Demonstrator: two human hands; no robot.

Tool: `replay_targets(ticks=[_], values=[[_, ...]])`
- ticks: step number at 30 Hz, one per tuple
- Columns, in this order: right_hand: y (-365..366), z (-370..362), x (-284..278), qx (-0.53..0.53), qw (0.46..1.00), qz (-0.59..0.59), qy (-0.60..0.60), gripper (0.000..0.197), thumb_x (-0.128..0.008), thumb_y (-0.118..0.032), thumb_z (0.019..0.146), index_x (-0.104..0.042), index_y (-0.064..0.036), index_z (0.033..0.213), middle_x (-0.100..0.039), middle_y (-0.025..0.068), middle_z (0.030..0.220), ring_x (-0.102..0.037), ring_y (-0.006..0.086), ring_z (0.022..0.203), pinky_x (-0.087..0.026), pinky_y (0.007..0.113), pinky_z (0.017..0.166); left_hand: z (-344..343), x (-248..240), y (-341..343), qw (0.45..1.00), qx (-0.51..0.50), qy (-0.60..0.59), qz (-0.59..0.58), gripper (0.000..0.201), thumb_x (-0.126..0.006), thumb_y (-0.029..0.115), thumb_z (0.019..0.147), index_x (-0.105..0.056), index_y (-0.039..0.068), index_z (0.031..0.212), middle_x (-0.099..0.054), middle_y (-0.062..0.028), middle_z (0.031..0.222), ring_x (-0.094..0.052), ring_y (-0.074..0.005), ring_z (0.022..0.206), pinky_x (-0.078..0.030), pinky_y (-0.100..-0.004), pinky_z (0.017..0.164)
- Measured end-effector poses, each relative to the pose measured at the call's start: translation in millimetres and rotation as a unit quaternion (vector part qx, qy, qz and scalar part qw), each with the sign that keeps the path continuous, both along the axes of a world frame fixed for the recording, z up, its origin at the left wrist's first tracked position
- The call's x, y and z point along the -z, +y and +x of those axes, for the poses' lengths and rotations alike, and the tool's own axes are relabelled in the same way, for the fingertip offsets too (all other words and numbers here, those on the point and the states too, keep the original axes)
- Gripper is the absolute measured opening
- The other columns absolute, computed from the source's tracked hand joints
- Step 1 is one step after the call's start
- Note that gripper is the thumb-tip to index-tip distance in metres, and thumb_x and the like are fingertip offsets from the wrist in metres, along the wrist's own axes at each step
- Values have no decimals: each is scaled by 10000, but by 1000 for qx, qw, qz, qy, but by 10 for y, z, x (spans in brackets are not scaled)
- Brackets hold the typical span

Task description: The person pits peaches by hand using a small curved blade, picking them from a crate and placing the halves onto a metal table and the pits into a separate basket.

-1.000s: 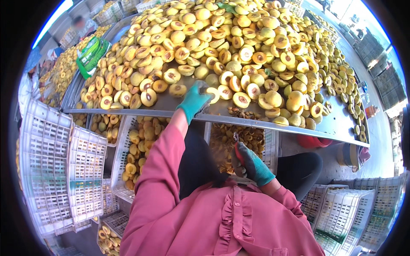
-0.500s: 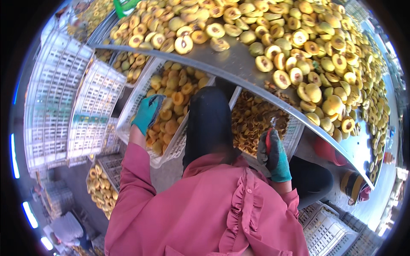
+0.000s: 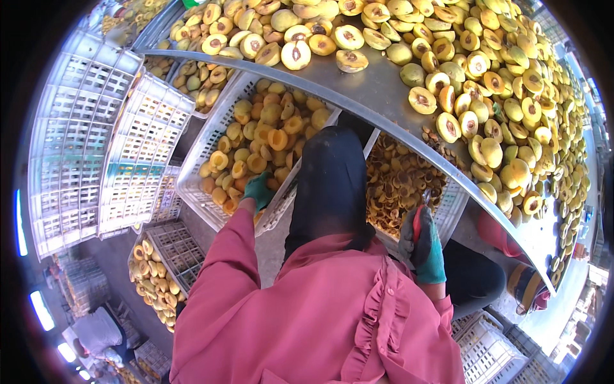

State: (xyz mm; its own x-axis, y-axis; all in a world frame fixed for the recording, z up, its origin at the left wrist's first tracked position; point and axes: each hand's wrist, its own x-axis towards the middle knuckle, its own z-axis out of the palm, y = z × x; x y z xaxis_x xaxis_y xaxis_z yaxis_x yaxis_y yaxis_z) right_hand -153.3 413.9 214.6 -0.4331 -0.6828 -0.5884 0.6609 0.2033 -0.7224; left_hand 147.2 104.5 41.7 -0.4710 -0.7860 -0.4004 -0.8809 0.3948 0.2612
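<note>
My left hand (image 3: 259,191), in a green glove, reaches into the near right part of a white crate (image 3: 199,168) full of halved yellow stone fruit (image 3: 259,137). Its fingers are mostly hidden, so whether they grip a fruit half cannot be made out. My right hand (image 3: 427,246), in a green and grey glove, is closed round a small red-handled tool (image 3: 417,221) with a metal tip. That tool is held upright beside another crate (image 3: 453,208), which contains brown and yellow fruit scraps (image 3: 400,185).
A metal table (image 3: 377,80) heaped with halved fruit (image 3: 511,137), pits showing in many, crosses the far side. White crates (image 3: 70,147) are stacked at left; a tipped crate (image 3: 173,249) lies by spilled halves (image 3: 153,281). A red container (image 3: 495,230) stands under the table. Another person (image 3: 96,331) is at lower left.
My left hand has moved from the crate's left rim toward its near right side, down among the fruit. The right hand keeps its grip on the tool. The whole view has shifted slightly.
</note>
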Motion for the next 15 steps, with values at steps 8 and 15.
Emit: replay_targets(ticks=[8,15], values=[[-239,59,-27,14,998,57,-25,396,-430,-507,1018,-508,-119,1010,-433,-10,648,-366,80,442,-310,240,402,53,192,-413,957,-225,183,-24,443,-696,297,796,-603,116,1190,-670,-143,1101,-657,-300,991,-504,-412,879],[-479,122,-58,-24,998,63,-18,407,-437,-493,1019,-529,-104,943,-469,-3,661,-393,88,459,-310,233,423,-303,304,-590,980,-130,133,-68,502,-688,373,817,-588,74,1208,-663,-194,1106,-625,-362,1060,-488,-449,910]])
